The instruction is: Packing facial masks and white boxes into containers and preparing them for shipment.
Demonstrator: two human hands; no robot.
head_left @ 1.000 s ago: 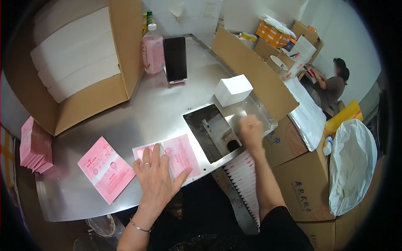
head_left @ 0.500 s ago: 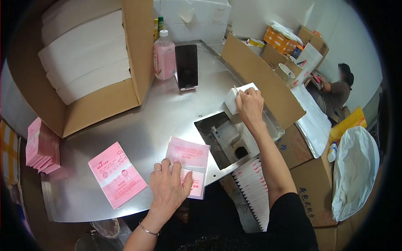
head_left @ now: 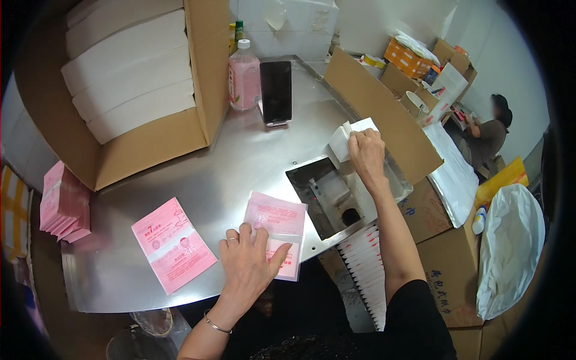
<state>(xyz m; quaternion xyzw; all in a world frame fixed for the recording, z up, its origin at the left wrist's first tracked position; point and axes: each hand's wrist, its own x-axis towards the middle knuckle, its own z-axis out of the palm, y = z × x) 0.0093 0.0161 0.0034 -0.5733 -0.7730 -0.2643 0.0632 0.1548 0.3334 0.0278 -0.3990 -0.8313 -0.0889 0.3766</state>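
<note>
Left hand: spread, palm down, the fingers (head_left: 245, 235) fanned and the thumb reaching out across the sleeve; this hand (head_left: 247, 261) looks to be steadying rather than gripping.
Pink sleeve: the flat, rectangular sleeve of pink-printed clear plastic (head_left: 282, 213) lies partly under that hand, at the near edge of the smooth stainless-steel desk (head_left: 240, 171).
Right hand: the bent fingers of this hand (head_left: 367, 153) are drawn together at the left part of the block, apparently pinching some of its layers; the thumb tip is hidden.
White block: the squared white block of layered paper (head_left: 363, 125) sits just beyond the opening, with a thin portion standing proud near the fingertips.
Opening: the dark rectangular cut-out with metal fittings (head_left: 318, 198) lies between the sleeve and the block.
Pink stack: the flat rectangular pile of pink-and-white printed plastic sleeves (head_left: 174, 246) rests left of the left hand, apart from it.
Paper grip: best taken, I judge, with an even pinch across the separated layers, lifting them square so the rest of the block neither drags nor fans.
Film hold: light, flat pressure should suit the slick plastic; pushing hard could crease it or slide it off the edge.
Path between: carrying the paper level and clear of the opening's rim would avoid snagged corners.
</note>
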